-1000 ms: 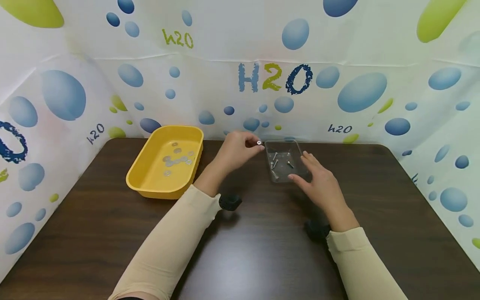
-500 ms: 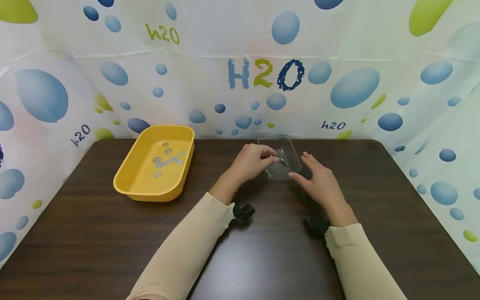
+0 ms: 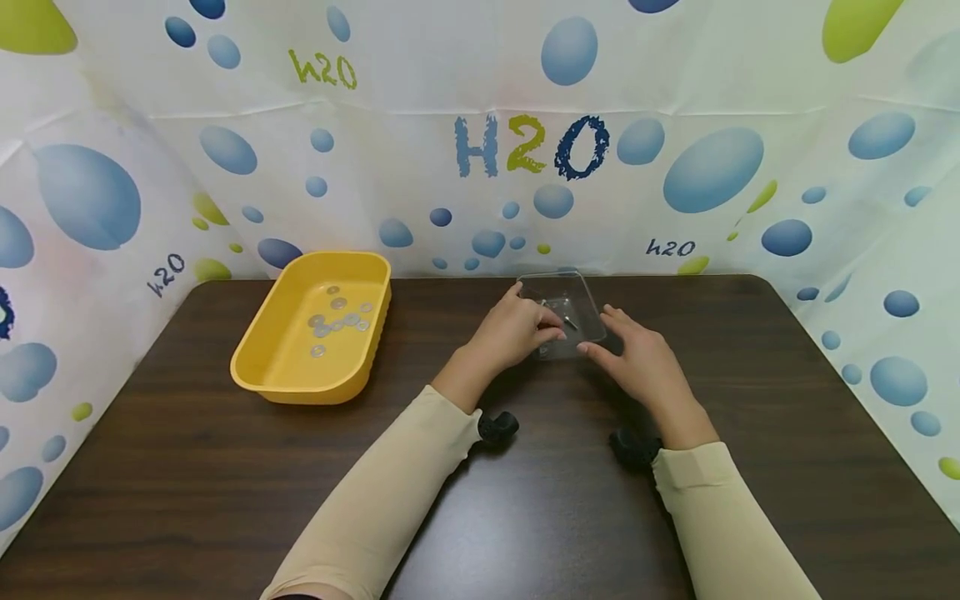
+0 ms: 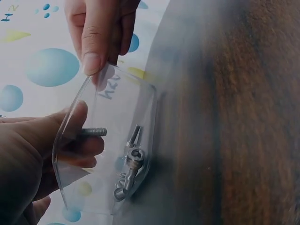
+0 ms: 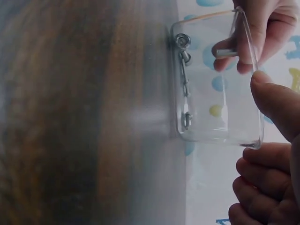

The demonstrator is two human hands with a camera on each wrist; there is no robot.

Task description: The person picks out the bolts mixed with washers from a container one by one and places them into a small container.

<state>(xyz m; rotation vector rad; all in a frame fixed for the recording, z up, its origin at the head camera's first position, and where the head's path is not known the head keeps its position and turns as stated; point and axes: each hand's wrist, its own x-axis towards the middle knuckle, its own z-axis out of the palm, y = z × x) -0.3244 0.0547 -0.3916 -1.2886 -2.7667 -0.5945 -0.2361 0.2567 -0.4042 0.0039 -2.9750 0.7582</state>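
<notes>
My left hand reaches into a clear plastic box, where thumb and fingertips pinch a metal bolt. In the left wrist view its threaded end points out from the fingers; the head is hidden in the grip. Several loose socket-head bolts lie on the box floor. At the near right corner of the box, my right hand holds the rim, thumb on the near side and fingers along the right side. The right wrist view shows the thumb against the rim.
A yellow tray with several flat grey washers in it stands on the dark wooden table, left of the box. Behind the table hangs a white curtain with blue and green spots.
My left hand has moved right and down from beside the box into it, carrying the bolt. The right hand stays at the box corner. The head view has shifted slightly.
</notes>
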